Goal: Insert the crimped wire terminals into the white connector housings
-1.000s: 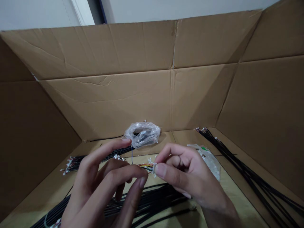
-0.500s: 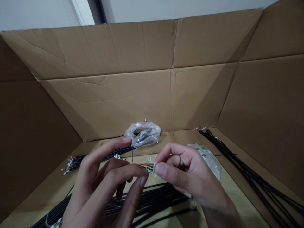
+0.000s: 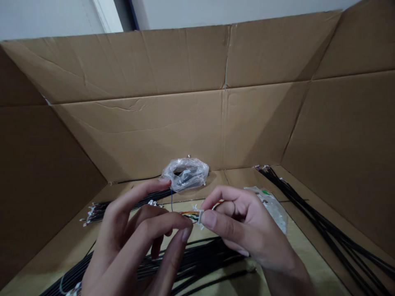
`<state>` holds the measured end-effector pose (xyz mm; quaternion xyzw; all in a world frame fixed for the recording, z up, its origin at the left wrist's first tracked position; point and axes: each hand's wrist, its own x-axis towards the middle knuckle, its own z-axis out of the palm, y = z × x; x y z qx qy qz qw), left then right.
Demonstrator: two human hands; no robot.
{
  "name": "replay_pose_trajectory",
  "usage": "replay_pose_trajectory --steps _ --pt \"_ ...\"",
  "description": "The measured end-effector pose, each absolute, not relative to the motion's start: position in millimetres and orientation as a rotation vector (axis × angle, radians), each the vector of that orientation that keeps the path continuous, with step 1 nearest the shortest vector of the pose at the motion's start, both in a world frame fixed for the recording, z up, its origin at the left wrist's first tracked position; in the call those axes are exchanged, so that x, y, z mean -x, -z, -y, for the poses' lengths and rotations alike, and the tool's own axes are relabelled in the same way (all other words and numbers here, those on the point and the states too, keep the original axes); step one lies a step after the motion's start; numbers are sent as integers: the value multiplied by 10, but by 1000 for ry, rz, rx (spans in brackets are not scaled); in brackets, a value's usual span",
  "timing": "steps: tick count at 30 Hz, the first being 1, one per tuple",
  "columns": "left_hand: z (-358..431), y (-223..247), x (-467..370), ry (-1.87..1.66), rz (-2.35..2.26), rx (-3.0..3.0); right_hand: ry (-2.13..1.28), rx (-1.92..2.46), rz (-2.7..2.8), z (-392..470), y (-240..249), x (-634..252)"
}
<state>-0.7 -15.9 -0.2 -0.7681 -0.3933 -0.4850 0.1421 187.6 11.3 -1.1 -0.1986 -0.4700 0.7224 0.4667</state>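
Observation:
Between thumb and forefinger, my right hand (image 3: pixel 243 222) pinches a small white connector (image 3: pixel 200 216). Thin coloured wires (image 3: pixel 190 213), red, orange, yellow and dark, run from its left side to my left hand (image 3: pixel 138 242), whose thumb and a finger are closed on them. The left forefinger is raised apart, and a blue wire (image 3: pixel 172 200) stands upright near its tip. A short red and white wire (image 3: pixel 218 204) shows by the right fingers. Below the hands lies a bundle of black cables (image 3: pixel 197 263), partly hidden by them.
Cardboard walls (image 3: pixel 166 123) rise at the back and both sides. A clear plastic bag (image 3: pixel 185 174) with dark cable lies at the back. More black cables lie at left (image 3: pixel 101 209) and right (image 3: pixel 308 213). A bag of small white parts (image 3: pixel 274 209) is beyond my right hand.
A red and white wire now shows by the right fingers, where it was not visible before. Both hands hold nearly the same position.

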Motion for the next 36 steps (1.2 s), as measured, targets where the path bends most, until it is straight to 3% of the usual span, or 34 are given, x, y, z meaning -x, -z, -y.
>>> replay_pose_trajectory --steps 36 --pt "153 18 20 1435 1153 2227 -1752 517 1189 -115 6 -1871"
